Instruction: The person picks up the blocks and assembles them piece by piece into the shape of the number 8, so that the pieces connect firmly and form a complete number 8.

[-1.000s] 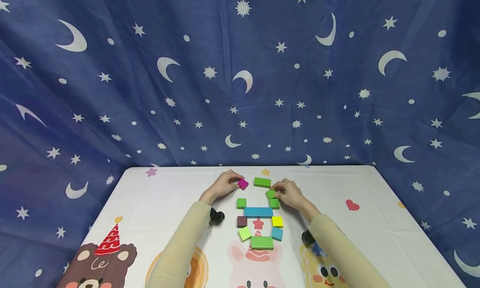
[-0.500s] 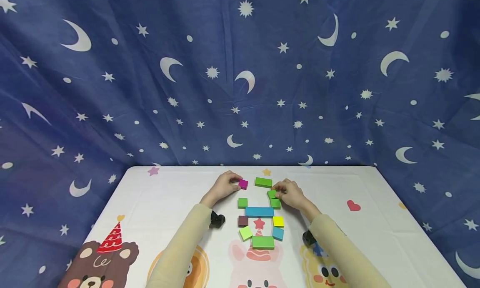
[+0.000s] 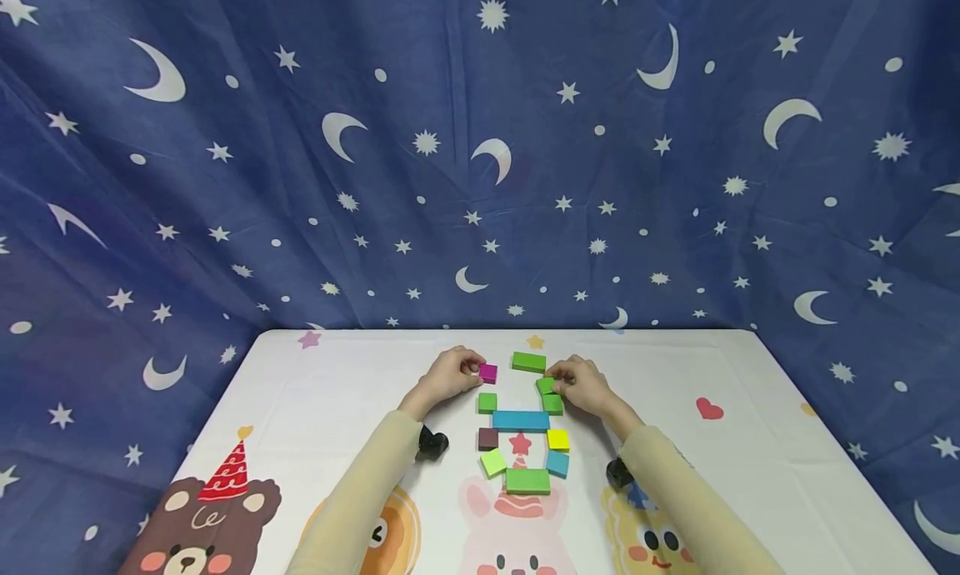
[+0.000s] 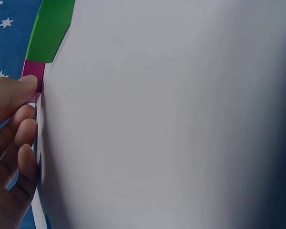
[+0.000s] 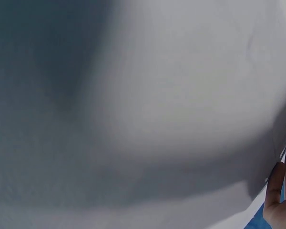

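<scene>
My left hand (image 3: 448,375) pinches a small magenta block (image 3: 488,374) on the table; in the left wrist view the thumb lies on it, and a green block (image 4: 51,29) shows beyond. Across from it, my right hand (image 3: 585,385) holds a small green block (image 3: 544,385) between thumb and fingers. That block sits tilted against another small green block (image 3: 552,406). A long green block (image 3: 528,362) lies between the hands, toward the back. Only the edge of the right hand (image 5: 281,191) appears in the right wrist view, its block out of sight.
Nearer the front lie a small green block (image 3: 487,403), a long blue block (image 3: 521,422), a dark brown block (image 3: 488,439), a yellow block (image 3: 558,439), a lime block (image 3: 492,463), a small blue block (image 3: 557,463) and a wide green block (image 3: 528,481). A starry curtain (image 3: 405,175) hangs behind.
My left hand has turned the magenta block from a slanted to a straighter position and shifted it slightly toward the front. The right hand stays at its green block.
</scene>
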`<state>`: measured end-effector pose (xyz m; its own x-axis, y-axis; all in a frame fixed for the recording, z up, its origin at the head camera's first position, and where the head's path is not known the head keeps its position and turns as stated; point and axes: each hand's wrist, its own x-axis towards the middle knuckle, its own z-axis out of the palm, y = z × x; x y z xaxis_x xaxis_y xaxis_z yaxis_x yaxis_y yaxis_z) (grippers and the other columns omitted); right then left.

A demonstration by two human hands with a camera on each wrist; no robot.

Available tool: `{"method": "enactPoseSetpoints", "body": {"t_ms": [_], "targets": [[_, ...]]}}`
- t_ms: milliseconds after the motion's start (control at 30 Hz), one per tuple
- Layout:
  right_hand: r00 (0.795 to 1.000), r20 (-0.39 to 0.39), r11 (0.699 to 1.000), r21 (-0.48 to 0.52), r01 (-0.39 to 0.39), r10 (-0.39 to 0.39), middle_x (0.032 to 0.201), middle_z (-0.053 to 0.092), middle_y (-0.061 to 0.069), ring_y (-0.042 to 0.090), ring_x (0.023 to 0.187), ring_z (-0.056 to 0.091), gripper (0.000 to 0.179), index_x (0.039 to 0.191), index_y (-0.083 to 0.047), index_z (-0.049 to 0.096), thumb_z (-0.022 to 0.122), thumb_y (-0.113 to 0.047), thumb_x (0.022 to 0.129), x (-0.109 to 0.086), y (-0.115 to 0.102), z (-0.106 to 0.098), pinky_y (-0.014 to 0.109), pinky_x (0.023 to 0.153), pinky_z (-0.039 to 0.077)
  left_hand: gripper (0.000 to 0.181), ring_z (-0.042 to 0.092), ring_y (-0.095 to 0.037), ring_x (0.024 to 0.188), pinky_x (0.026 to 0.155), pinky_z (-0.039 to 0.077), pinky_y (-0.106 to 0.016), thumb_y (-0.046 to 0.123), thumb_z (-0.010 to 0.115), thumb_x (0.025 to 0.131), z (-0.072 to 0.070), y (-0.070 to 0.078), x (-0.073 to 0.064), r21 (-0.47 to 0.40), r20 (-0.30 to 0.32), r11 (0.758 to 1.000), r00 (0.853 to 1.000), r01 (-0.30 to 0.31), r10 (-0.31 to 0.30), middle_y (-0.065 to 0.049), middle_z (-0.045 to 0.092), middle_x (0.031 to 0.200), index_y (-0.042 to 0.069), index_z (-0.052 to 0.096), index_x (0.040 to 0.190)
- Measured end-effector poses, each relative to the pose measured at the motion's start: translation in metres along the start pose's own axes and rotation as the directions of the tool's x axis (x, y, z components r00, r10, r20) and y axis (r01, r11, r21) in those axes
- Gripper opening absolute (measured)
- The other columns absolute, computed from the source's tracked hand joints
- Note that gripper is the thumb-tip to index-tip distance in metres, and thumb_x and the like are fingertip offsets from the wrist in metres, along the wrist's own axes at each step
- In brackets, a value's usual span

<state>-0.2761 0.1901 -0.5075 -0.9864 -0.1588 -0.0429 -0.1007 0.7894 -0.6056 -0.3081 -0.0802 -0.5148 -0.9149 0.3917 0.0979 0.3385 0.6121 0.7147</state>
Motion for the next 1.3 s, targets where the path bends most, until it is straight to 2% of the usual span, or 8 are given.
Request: {"method": "enactPoseSetpoints", "body": {"t_ms": [233,567,1300], "targets": [[1.0,0.002,1.0,0.001,-0.002,0.002,0.094,0.057,0.006,0.023,0.093,0.045,0.019,0.103,-0.013,0.072,0.064,-0.007,0.087,-0.001,0.0,0.0,0.038,0.081,0.033,0.03,0.048,-0.009,0.073,0.066,0.041,-0.02,0.008,0.076,0.079,0.001,0.003,-0.004,-0.001,0.031,1.0,0.999,-0.003,0.003,-0.005,0.06,0.086,0.002,0.07,0.107],[1.0,0.009,1.0,0.009,-0.016,0.016,0.095,0.057,0.005,0.024,0.096,0.046,0.019,0.104,-0.015,0.072,0.064,-0.008,0.088,-0.001,-0.001,-0.001,0.043,0.085,0.033,0.022,0.051,-0.01,0.076,0.07,0.042,-0.021,0.012,0.067,0.088,0.003,0.002,-0.006,-0.01,0.009,1.0,1.0,0.004,-0.003,-0.004,0.063,0.088,0.005,0.07,0.108],[1.0,0.004,1.0,0.006,-0.015,0.015,0.097,0.058,0.006,0.024,0.097,0.046,0.02,0.104,-0.015,0.072,0.064,-0.008,0.088,0.0,-0.001,-0.001,0.044,0.086,0.035,0.022,0.052,-0.01,0.079,0.072,0.043,-0.023,0.011,0.067,0.088,0.0,0.008,-0.012,0.014,0.043,0.999,0.999,-0.031,0.03,-0.004,0.064,0.091,0.006,0.072,0.109]]}}
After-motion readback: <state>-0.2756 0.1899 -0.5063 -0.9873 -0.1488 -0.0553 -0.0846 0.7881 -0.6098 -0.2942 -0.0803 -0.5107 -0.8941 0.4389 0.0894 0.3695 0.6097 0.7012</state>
